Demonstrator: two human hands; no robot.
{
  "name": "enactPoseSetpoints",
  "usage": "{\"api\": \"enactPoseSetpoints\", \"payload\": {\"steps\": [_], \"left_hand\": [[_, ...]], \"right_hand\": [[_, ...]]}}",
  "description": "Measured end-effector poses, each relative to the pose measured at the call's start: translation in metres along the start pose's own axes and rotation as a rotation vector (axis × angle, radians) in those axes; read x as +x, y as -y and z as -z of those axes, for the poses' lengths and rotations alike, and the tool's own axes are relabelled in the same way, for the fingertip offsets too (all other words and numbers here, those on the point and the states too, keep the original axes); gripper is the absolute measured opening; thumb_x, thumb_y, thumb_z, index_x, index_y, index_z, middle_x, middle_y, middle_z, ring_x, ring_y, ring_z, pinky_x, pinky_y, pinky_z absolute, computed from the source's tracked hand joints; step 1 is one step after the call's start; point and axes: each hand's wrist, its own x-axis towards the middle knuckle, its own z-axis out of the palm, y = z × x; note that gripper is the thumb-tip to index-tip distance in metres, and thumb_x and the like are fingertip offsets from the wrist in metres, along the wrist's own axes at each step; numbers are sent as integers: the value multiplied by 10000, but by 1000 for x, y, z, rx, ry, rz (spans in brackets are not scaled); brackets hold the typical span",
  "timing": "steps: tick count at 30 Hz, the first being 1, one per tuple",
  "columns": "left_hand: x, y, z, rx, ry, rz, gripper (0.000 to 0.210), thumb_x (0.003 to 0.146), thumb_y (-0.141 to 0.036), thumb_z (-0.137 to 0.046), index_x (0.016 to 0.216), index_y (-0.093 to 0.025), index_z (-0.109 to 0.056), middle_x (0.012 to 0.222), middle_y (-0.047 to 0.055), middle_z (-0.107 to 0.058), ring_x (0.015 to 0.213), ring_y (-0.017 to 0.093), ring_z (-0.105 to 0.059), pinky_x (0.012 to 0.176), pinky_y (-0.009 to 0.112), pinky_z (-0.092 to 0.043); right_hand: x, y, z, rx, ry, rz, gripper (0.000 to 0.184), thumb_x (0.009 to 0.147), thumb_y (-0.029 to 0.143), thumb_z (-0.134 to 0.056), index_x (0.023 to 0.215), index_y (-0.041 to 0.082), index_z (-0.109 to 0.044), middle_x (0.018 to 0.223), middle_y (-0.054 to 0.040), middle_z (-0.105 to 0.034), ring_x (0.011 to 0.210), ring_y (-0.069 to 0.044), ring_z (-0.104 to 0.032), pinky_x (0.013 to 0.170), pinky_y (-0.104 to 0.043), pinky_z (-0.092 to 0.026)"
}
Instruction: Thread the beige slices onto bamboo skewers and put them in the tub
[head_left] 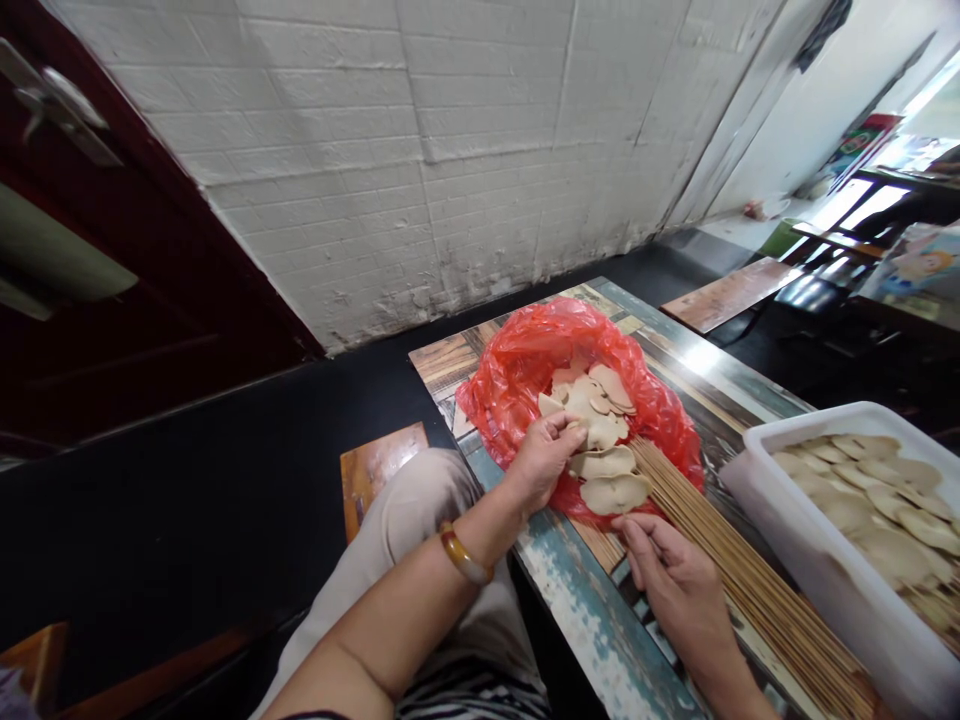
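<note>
My left hand is closed in a pinch at the edge of a thin, pale beige slice, over the mouth of a red plastic bag. Loose pale slices lie heaped inside the bag. Two oval slices sit in a row between my hands, apparently threaded on one skewer. With thumb and forefinger, my right hand pinches the lower end of that skewer, which is mostly hidden. Beside the right hand runs a bundle of thin bamboo skewers, its far ends resting on the bag.
A white plastic tub holding many pale slices stands at the right of the wood-patterned table. Wooden stools and a bench stand around it. Behind are a white brick-patterned wall and a dark red door.
</note>
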Motion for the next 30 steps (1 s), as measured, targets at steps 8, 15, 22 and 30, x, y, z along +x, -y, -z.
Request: {"api": "enactPoseSetpoints", "payload": {"steps": [8, 15, 22, 30], "left_hand": [[0, -1, -2, -46, -39, 0, 253, 648, -318, -669, 820, -141, -610, 675, 12, -610, 576, 100, -538, 596, 223, -423], [-1, -2, -2, -56, -39, -20, 220, 675, -306, -649, 811, -139, -605, 675, 11, -623, 566, 105, -562, 595, 230, -437], [1, -2, -3, -51, -62, -26, 210, 671, -301, -651, 800, -141, -606, 672, 11, -624, 569, 109, -565, 600, 235, -437], [2, 1, -3, -11, -100, -26, 249, 646, -304, -675, 829, -142, -631, 702, 17, -628, 599, 97, -546, 603, 208, -415]], "right_hand": [[0, 1, 0, 22, 3, 1, 304, 831, 438, -462, 901, 177, -602, 470, 62, -401, 419, -116, -410, 421, -217, -339], [-1, -2, 0, 44, -5, 7, 320, 821, 439, -475, 932, 172, -613, 480, 57, -421, 417, -114, -416, 410, -210, -344], [0, -3, 0, 21, -13, 28, 326, 832, 417, -470, 982, 165, -614, 497, 38, -478, 420, -111, -435, 409, -206, -365], [-1, 1, -3, 5, -7, 9, 314, 845, 427, -439, 947, 174, -594, 445, 61, -427, 396, -127, -453, 415, -224, -366]]}}
